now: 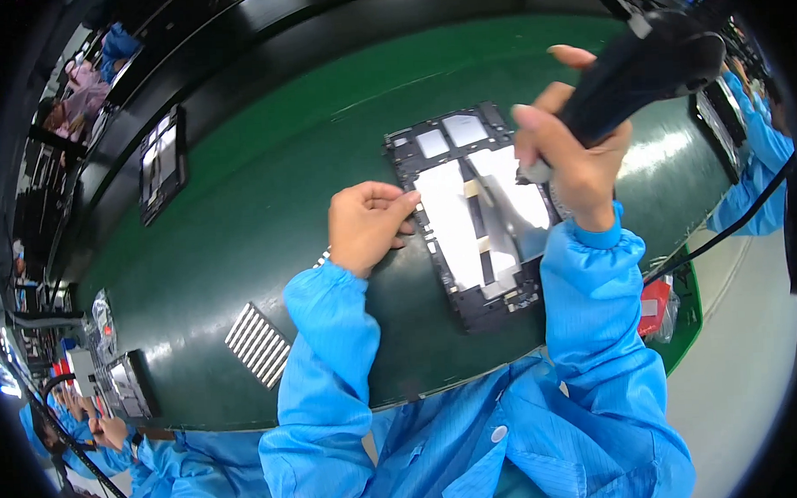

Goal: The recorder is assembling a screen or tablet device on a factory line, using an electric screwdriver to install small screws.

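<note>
An opened tablet (451, 227) lies on the green work surface in front of me, its inside facing up. Silvery battery panels and dark ribbon strips show within its black frame. At its left edge my left hand (367, 224) is closed, thumb and fingertips together on the rim. My right hand (580, 159) is above the tablet's right side, closed around a thick black handheld tool (643, 74) that slants up to the right. What kind of tool it is I cannot tell. A greyish tip (534, 171) shows below my fingers, over a silvery panel; whether it touches is unclear.
A striped strip piece (258, 345) lies left of my left sleeve. Other tablet-like units stand at the far left (163, 165), near left (131, 384) and right edge (718, 137). A green bin (689, 327) with a red packet is at right. Co-workers in blue sit on both sides.
</note>
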Demonstrator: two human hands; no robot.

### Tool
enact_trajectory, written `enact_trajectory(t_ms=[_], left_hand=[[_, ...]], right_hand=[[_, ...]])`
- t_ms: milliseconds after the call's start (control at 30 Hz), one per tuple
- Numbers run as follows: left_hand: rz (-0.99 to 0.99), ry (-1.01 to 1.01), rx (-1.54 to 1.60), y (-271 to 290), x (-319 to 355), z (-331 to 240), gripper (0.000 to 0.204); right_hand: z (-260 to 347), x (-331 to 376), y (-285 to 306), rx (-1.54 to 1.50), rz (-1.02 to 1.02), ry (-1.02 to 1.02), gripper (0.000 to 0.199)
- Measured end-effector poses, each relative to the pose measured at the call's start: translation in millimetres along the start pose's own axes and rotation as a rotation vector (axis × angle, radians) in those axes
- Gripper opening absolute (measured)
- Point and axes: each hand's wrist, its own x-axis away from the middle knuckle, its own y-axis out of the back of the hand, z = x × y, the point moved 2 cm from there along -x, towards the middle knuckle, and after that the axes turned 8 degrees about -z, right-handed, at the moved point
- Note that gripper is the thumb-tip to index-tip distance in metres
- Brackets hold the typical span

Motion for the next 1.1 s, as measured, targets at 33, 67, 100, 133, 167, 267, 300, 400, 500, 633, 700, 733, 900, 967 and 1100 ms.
enact_trajectory(t_ms=[33, 67, 100, 133, 167, 267, 300, 400, 500, 633, 700, 733, 900, 967, 1100], left_hand=[[0.012, 0.02, -0.009, 2.1, 0.5, 0.4, 0.022], [0.021, 0.037, -0.018, 3.9, 2.4, -0.4, 0.023], [0.021, 0.042, -0.045, 4.7, 2.8, -1.3, 0.024], [0.02, 0.046, -0.075, 5.9, 3.8, -2.3, 0.024], [0.032, 0.037, -0.101, 6.5, 5.6, -3.4, 0.024], [0.082, 0.01, -0.131, 9.6, 2.9, -2.5, 0.023], [0.083, 0.025, -0.109, 8.6, 2.2, -3.9, 0.024], [0.097, 0.035, -0.088, 8.0, 1.2, -4.2, 0.023], [0.097, 0.054, -0.059, 8.4, 2.2, -6.1, 0.021], [0.11, 0.054, -0.066, 9.6, 1.7, -5.4, 0.021], [0.116, 0.053, -0.063, 10.6, 1.1, -5.0, 0.022], [0.118, 0.053, -0.065, 11.1, 0.8, -4.6, 0.022], [0.117, 0.068, -0.036, 12.8, 0.2, -4.4, 0.022], [0.123, 0.062, -0.037, 12.3, -0.1, -4.0, 0.023], [0.125, 0.068, -0.04, 14.7, 0.1, -3.2, 0.024]], right_hand=[[0.4, -0.1, 16.1, 0.011, -0.051, -0.018, 0.055], [0.7, 0.5, 31.7, 0.019, -0.1, -0.034, 0.057], [-4.2, 3.0, 48.4, -0.008, -0.133, -0.03, 0.057], [-10.4, 5.4, 63.9, 0.019, -0.154, -0.022, 0.057], [-17.2, 8.8, 78.2, 0.013, -0.186, -0.031, 0.057], [-22.2, 18.4, 100.9, 0.017, -0.275, -0.045, 0.057], [-21.2, 20.2, 104.0, 0.027, -0.269, -0.052, 0.056], [-21.5, 21.9, 103.0, 0.025, -0.29, -0.095, 0.056], [-27.0, 19.7, 98.6, -0.034, -0.241, -0.108, 0.055], [-35.2, 20.9, 97.0, -0.071, -0.23, -0.101, 0.051], [-37.0, 21.6, 95.6, -0.046, -0.225, -0.114, 0.049], [-37.9, 22.0, 95.3, -0.023, -0.216, -0.126, 0.047], [-39.3, 22.9, 95.0, -0.004, -0.21, -0.12, 0.042], [-39.5, 23.3, 94.9, -0.003, -0.207, -0.134, 0.041], [-38.3, 24.0, 92.4, -0.001, -0.213, -0.144, 0.042]])
